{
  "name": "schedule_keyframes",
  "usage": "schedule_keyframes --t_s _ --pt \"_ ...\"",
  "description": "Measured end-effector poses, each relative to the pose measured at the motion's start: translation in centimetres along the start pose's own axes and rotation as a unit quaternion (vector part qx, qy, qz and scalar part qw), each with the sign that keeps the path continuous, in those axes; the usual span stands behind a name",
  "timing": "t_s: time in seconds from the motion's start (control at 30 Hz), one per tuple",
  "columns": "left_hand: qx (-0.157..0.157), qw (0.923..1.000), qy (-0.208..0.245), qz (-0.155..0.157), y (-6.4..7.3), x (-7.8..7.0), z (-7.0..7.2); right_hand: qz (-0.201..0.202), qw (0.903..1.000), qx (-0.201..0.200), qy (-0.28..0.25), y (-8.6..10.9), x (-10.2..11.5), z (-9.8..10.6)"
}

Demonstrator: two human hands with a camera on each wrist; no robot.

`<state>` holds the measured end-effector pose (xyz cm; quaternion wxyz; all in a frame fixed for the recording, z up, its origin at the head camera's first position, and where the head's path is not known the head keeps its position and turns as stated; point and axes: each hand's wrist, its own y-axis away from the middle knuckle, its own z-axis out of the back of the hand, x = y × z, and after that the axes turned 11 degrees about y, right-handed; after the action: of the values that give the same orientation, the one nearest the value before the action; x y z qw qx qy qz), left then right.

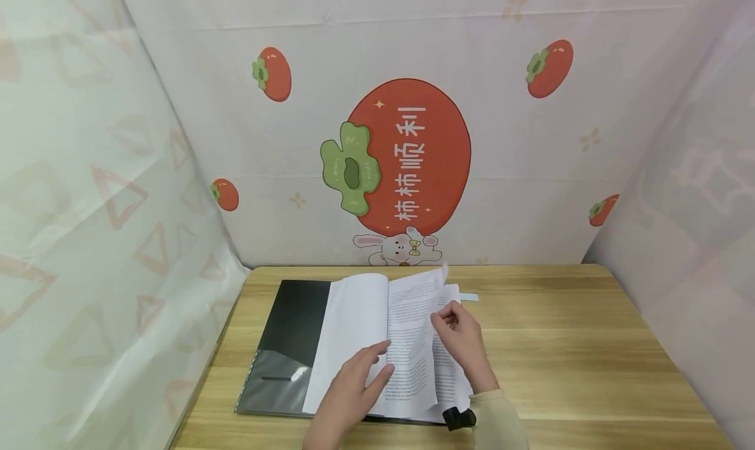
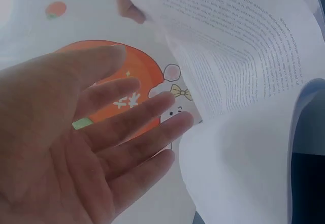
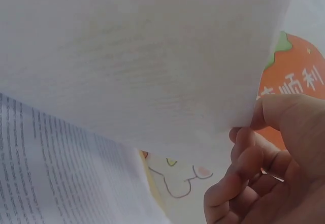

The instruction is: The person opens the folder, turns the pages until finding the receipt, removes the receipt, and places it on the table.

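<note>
A black folder (image 1: 299, 319) lies spread on the table with a thick stack of printed pages inside. My right hand (image 1: 463, 338) pinches the outer edge of a lifted page (image 1: 408, 345) between thumb and forefinger; in the right wrist view the page's blank back (image 3: 152, 46) faces up over the printed sheet (image 3: 61, 168) below. My left hand (image 1: 352, 388) hovers near the fold, over the turned white pages (image 1: 354, 319). Its fingers (image 2: 147, 112) are spread and hold nothing; whether they touch the paper cannot be told.
A clear pocket (image 1: 277, 381) covers the folder's lower left. A pale blue tab (image 1: 469, 297) sticks out at the upper right. Near my right wrist sits a small black object (image 1: 459, 418). Wooden tabletop (image 1: 566, 358) extends rightward to a printed backdrop (image 1: 501, 175).
</note>
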<state>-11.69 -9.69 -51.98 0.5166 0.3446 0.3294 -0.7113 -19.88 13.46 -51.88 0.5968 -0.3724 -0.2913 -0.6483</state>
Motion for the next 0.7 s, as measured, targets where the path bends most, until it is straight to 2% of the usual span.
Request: schedule_keyframes --t_s 0.23,0.43,0.57,0.7 --pt "-0.005 0.9997 0.007 -0.022 0.0 -0.4 0.1 0.036 0.9993 0.0 0.008 0.2 1.4 -1.0" --pt "-0.013 0.998 0.016 -0.06 0.0 -0.8 0.1 0.05 0.9985 0.019 0.013 0.6 2.3 -2.1" --pt "-0.014 0.9977 0.008 -0.067 0.1 -1.3 0.1 0.06 0.9974 0.04 0.006 0.6 2.9 -2.8" --pt "-0.02 0.9969 -0.019 -0.074 0.2 -1.8 0.2 0.071 0.9959 0.055 0.003 0.6 3.3 -3.4"
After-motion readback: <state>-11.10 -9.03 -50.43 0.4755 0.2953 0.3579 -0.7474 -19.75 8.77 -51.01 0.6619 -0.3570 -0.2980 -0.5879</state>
